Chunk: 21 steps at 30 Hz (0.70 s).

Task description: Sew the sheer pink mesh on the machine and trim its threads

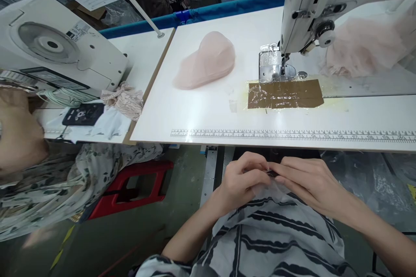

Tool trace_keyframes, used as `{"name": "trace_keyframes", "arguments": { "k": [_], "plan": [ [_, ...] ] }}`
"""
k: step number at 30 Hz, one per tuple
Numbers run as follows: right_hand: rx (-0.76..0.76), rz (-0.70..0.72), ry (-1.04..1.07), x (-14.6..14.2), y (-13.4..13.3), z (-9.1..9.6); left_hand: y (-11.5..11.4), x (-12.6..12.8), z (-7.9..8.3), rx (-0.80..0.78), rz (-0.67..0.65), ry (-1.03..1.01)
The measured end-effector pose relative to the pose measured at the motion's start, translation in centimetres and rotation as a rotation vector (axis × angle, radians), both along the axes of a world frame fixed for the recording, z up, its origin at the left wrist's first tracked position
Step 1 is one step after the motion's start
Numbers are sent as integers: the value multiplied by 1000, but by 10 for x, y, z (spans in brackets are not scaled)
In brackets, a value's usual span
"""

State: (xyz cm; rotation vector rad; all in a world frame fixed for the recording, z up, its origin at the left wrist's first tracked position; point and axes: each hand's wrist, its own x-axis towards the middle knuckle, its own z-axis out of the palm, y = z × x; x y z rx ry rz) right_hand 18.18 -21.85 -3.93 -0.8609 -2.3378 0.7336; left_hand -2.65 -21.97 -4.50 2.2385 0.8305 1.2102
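Observation:
Below the table's front edge, close to my body, my left hand [245, 179] and my right hand [305, 181] meet at the fingertips. Both are closed in a pinch on a piece of thin sheer fabric [271, 191], whose lower part hangs between them over my striped clothing. Fingers hide the exact spot where the fabric is gripped. On the white sewing table lies a flat pile of pale pink sheer fabric [208, 60]. The sewing machine [303, 13] stands to the right of it, its needle and presser foot [284, 67] over the metal plate.
Bunched pink fabric [364, 47] lies right of the machine head. Brown tape [286, 94] and a printed ruler [292, 135] mark the tabletop [195, 112]. At left are another machine [61, 43], a red stool [130, 190] and a person in a patterned sleeve [97, 173].

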Motion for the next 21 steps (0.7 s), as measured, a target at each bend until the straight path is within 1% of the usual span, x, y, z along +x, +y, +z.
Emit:
{"name": "trace_keyframes", "arguments": {
  "k": [8,13,15,21],
  "plan": [
    [-25,7,1,0,-1,0,0,-1,-4,8,-26,-8],
    [-40,-17,35,-1,-2,-1,0,0,-4,-6,-23,-18],
    [-83,-38,66,0,-3,-2,0,1,-3,-6,-24,-24],
    [-327,-164,218,2,-8,-3,1,0,-4,-38,-30,-36]
  ]
}}
